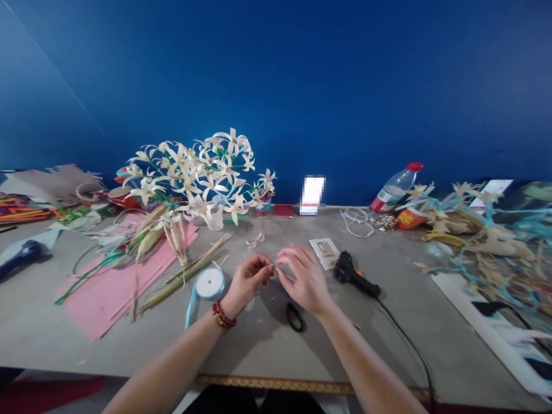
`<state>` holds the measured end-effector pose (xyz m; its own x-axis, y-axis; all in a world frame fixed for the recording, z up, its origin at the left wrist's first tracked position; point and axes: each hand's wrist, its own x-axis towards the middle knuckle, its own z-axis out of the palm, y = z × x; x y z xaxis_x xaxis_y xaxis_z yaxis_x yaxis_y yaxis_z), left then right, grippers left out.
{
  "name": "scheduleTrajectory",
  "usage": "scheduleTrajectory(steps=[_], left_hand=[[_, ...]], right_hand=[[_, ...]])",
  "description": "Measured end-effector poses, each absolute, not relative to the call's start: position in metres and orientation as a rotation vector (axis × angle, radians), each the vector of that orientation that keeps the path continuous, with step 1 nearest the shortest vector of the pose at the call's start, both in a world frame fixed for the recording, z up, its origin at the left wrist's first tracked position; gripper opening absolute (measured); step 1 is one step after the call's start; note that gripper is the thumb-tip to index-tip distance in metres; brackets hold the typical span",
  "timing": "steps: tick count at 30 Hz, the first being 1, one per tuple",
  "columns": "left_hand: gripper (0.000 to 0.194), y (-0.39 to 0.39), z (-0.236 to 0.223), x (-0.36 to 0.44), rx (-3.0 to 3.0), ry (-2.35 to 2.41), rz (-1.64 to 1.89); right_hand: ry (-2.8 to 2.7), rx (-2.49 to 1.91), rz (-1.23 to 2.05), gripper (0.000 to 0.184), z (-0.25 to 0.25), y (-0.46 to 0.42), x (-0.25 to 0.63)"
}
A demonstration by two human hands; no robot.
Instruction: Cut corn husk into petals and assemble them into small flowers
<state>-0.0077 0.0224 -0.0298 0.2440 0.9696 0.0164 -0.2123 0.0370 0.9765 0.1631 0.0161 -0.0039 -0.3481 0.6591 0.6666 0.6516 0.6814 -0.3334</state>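
Note:
My left hand and my right hand meet over the middle of the grey table. Both pinch a tiny pale piece between their fingertips; it is too small to name. A red bead bracelet circles my left wrist. Black scissor handles lie on the table just under my right wrist. A roll of light blue ribbon lies left of my left hand. A black glue gun rests right of my right hand, its cord running toward the table's front edge.
A bouquet of cream paper flowers stands in a white cup at the back left. Pink paper sheets and dried stalks lie left. A plastic bottle lies back right, beside a heap of dried husk flowers.

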Motion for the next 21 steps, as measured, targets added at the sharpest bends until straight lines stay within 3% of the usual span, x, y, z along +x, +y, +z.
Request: scheduleTrajectory(steps=[11, 21], left_hand=[[0.025, 0.019, -0.029, -0.004, 1.050, 0.882, 1.175], [0.025, 0.015, -0.033, -0.002, 0.972, 0.806, 1.207]], right_hand=[[-2.146, -0.943, -0.067, 0.025, -0.003, 0.008, 0.159], [-2.032, -1.005, 0.019, 0.017, -0.011, 0.007, 0.155]])
